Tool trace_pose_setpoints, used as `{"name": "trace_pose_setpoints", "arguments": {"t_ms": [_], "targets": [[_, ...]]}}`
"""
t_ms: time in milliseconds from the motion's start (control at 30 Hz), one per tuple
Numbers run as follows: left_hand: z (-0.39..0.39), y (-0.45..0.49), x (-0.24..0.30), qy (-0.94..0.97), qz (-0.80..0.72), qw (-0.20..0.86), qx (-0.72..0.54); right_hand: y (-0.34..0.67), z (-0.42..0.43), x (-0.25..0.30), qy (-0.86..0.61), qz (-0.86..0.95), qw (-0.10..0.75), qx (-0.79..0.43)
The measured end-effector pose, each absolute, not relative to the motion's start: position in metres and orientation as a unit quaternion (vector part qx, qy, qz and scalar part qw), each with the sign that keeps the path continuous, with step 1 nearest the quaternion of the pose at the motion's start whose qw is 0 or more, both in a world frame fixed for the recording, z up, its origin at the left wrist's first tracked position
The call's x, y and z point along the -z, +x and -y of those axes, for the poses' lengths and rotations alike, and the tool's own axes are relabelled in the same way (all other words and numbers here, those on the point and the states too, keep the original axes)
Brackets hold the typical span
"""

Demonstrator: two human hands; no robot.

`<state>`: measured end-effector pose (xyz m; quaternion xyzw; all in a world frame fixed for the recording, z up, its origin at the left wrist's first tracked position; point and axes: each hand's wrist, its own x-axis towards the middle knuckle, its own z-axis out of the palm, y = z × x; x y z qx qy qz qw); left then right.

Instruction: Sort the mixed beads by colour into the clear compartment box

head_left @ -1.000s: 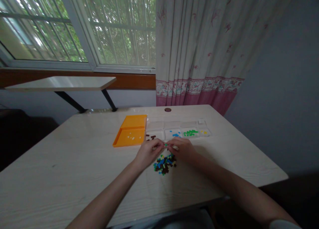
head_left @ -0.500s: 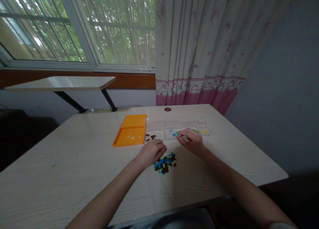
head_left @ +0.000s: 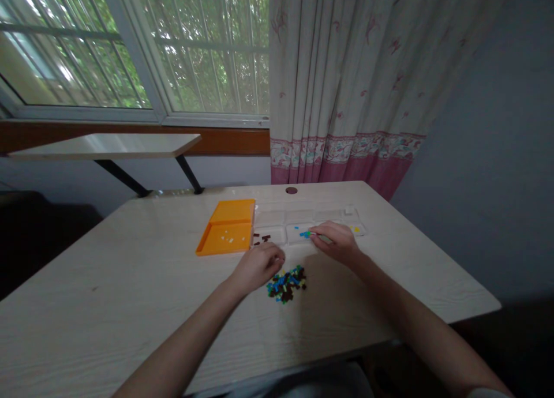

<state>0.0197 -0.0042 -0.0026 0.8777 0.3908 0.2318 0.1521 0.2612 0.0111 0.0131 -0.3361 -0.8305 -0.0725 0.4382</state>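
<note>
My right hand [head_left: 336, 241] is over the clear plastic box with its thumb and finger pinched on a small green brick [head_left: 310, 234]. Just beside those fingertips, several small blue bricks [head_left: 303, 234] lie in one compartment. My left hand [head_left: 259, 266] hovers close to the near edge of the box, its fingers curled; whatever they may hold is hidden. Beneath and right of it lies a mixed pile of small bricks [head_left: 285, 284] in brown, blue, green and yellow.
An open orange case [head_left: 212, 250] with several white pieces adjoins the clear box [head_left: 263, 216] on its left. Brown bricks [head_left: 265, 239] and yellow bricks [head_left: 356, 229] occupy other compartments. A raised shelf [head_left: 108, 146] stands at the back left of the table [head_left: 142, 259].
My right hand has shifted slightly right, and more blue bricks show in the compartment beside its fingertips. My left hand has drawn a little to the left.
</note>
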Motion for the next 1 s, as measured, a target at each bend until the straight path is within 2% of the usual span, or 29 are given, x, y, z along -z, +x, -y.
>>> {"name": "trace_pose_setpoints", "arguments": {"t_ms": [167, 267, 433, 600, 767, 1000], "targets": [[0.003, 0.021, 0.006, 0.806, -0.438, 0.252, -0.309, 0.301, -0.033, -0.014, -0.489, 0.833, 0.258, 0.031], [0.001, 0.024, 0.007, 0.735, -0.449, 0.356, -0.363, 0.317, -0.043, -0.01, -0.537, 0.816, 0.212, 0.023], [-0.003, 0.029, 0.01, 0.602, -0.428, 0.521, -0.428, 0.305, -0.04, -0.006, -0.51, 0.821, 0.256, 0.011], [0.001, 0.034, 0.011, 0.543, -0.419, 0.594, -0.42, 0.256, -0.014, -0.001, -0.406, 0.854, 0.325, 0.013], [0.005, 0.036, 0.009, 0.562, -0.414, 0.59, -0.406, 0.221, 0.006, 0.007, -0.366, 0.865, 0.343, 0.027], [0.004, 0.036, 0.011, 0.64, -0.408, 0.503, -0.414, 0.219, 0.009, 0.01, -0.349, 0.858, 0.377, 0.009]]}}
